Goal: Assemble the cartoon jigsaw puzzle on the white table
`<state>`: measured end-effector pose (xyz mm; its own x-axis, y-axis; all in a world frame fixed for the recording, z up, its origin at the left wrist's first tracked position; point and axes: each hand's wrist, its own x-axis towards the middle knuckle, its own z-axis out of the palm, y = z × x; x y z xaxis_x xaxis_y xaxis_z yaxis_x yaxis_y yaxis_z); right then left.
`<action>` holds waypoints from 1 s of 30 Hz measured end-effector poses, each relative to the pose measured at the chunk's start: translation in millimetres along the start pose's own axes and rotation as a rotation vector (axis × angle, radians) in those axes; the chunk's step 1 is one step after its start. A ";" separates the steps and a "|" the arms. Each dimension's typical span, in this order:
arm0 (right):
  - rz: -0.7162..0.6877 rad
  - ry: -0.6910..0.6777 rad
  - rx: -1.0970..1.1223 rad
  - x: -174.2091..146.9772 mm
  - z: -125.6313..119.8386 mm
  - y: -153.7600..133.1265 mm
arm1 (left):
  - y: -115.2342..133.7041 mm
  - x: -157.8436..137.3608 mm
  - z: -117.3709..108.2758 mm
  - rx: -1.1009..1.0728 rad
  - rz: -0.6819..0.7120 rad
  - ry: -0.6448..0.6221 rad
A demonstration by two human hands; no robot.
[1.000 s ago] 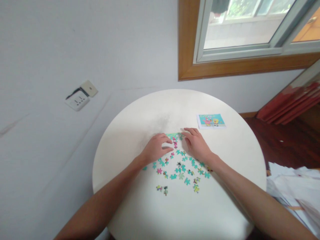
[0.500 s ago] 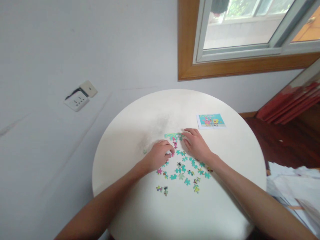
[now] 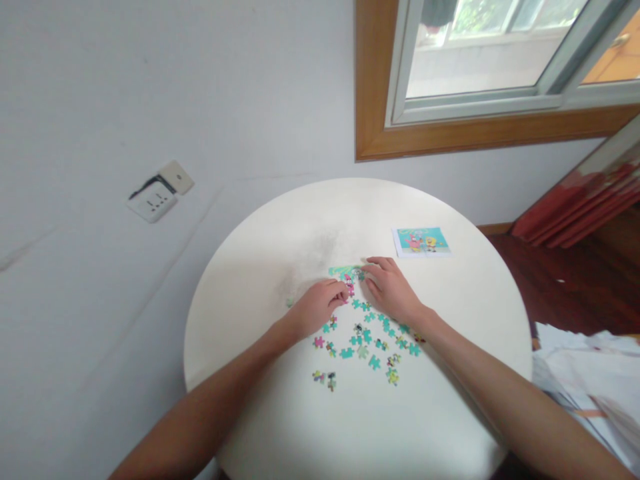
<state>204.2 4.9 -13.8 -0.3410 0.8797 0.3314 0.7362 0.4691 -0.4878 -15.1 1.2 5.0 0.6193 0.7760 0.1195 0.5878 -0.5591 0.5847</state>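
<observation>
My left hand (image 3: 323,305) pinches a small pink puzzle piece (image 3: 345,302) just below the joined strip of puzzle (image 3: 343,271). That strip is green and teal, and a pink section (image 3: 349,285) hangs down from it beside my left fingertips. Fingers apart, my right hand (image 3: 393,287) rests at the strip's right end, its fingertips touching or covering that end. Several loose teal puzzle pieces (image 3: 367,335) lie on the near side of both hands. A pink loose piece (image 3: 319,342) is below my left hand.
The round white table (image 3: 280,420) stands against the wall below a window. A picture card (image 3: 423,242) showing cartoon figures lies at the back right. Loose papers (image 3: 590,373) are beyond the table's right edge. A wall socket (image 3: 153,201) is at the left.
My left hand's fingers have closed together and moved slightly up with the pink piece, uncovering loose pieces below. My right hand stays almost where it was.
</observation>
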 end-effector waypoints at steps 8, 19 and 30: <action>-0.004 -0.018 -0.017 0.7 3.5 0.1 | -11.6 9.1 4.0 -0.115 -0.037 0.158; -0.007 -0.017 0.004 0.7 3.9 -1.0 | -14.0 10.3 6.7 -0.057 -0.060 0.165; -0.004 -0.030 -0.005 0.3 4.3 -2.3 | -14.3 10.7 7.4 -0.060 -0.048 0.157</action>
<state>199.9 4.4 -16.1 -0.3619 0.8796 0.3088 0.7377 0.4727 -0.4820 -13.0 15.3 -8.0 0.5000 0.8399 0.2112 0.5793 -0.5056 0.6393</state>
